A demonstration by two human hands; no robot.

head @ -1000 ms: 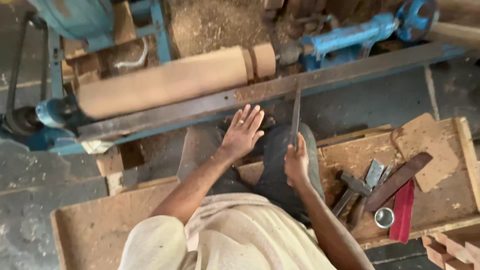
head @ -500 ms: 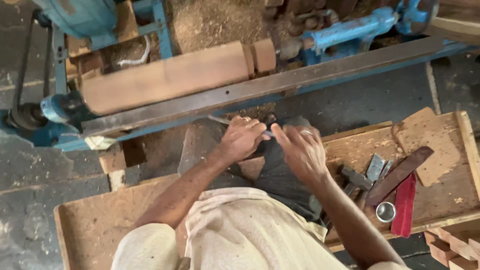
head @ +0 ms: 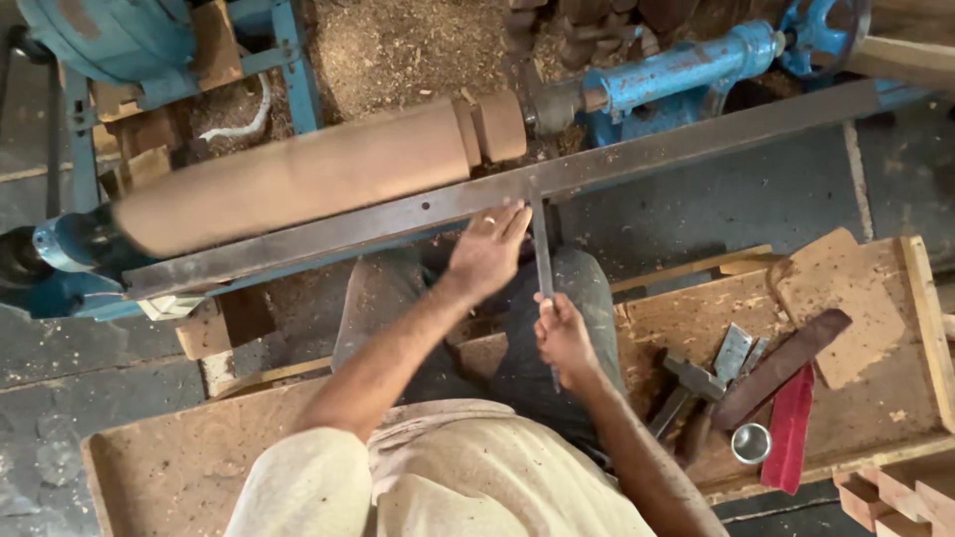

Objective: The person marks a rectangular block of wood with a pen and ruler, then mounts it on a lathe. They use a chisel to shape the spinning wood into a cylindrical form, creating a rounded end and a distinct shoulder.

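A long chisel is clamped in the right hand w/ its tip laid on the steel rail for support, steadied beside the left hand, fingers together, near the wood cylinder.

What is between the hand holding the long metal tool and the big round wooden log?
In the head view, the long grey metal rail lies between the right hand and the round wooden log.

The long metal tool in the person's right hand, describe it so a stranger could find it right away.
Find the wooden cylinder on the blue lathe, then the steel rail below it. The chisel crosses that rail beside the left hand, gripped by the right hand: the only thin, upright bar there.
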